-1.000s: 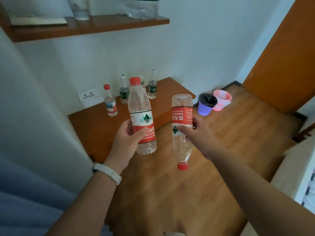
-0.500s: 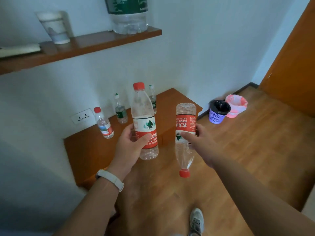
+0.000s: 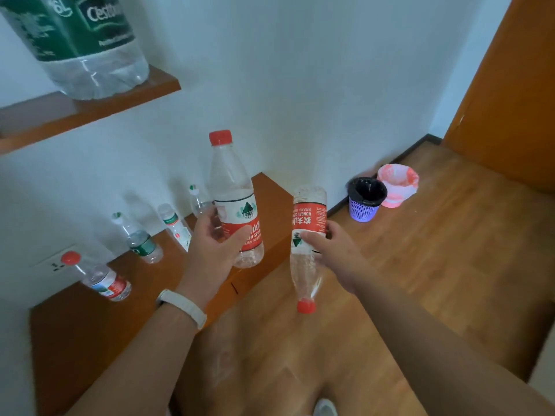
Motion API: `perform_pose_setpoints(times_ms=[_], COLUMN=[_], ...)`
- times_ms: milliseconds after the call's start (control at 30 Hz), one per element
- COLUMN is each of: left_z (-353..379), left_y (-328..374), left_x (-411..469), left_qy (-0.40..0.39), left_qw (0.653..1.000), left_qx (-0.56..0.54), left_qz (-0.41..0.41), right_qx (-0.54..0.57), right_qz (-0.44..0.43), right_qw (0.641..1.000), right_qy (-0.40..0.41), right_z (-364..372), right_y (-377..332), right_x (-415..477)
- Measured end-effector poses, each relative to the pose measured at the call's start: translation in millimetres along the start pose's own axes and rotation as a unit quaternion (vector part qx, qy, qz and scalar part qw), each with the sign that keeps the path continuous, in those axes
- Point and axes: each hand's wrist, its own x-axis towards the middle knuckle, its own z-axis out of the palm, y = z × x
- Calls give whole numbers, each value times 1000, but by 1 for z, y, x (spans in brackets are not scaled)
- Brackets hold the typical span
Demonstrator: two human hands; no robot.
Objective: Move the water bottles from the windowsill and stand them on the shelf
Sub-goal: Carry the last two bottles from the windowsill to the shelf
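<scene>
My left hand (image 3: 214, 250) grips a clear water bottle with a red label (image 3: 235, 199), held upright with its red cap on top. My right hand (image 3: 333, 250) holds a second red-label bottle (image 3: 306, 244) upside down, red cap pointing at the floor. Both bottles hang in the air below and to the right of the brown wall shelf (image 3: 99, 106). Several more small bottles stand on the low wooden sill (image 3: 75, 334): a red-capped one (image 3: 102, 280), a green-label one (image 3: 141, 241) and two further back (image 3: 177, 226).
A large green-label water jug (image 3: 81, 46) stands on the shelf's right end. A wall socket (image 3: 57, 262) sits above the sill. On the wooden floor by the wall are a purple bin (image 3: 365, 199) and a pink bin (image 3: 396, 184). An orange door (image 3: 510, 85) is at the right.
The view has swung up and closer to the shelf, so the jug now fills the top left. Both hands still hold their bottles in the same poses.
</scene>
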Motion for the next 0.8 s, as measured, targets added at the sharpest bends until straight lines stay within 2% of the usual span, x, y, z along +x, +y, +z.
perform_pose_setpoints(times_ms=[333,800], left_z=[39,49], left_y=[-33,-116], left_x=[72,232], left_qy=[-8,26], left_qw=[999,992], left_qx=[42,7], left_qz=[-29,-124], right_qx=[-8,-176], right_qz=[40,71], right_qw=[999,982], right_qy=[12,-9], right_z=[-41,-25], right_y=[3,-28], right_x=[69,256])
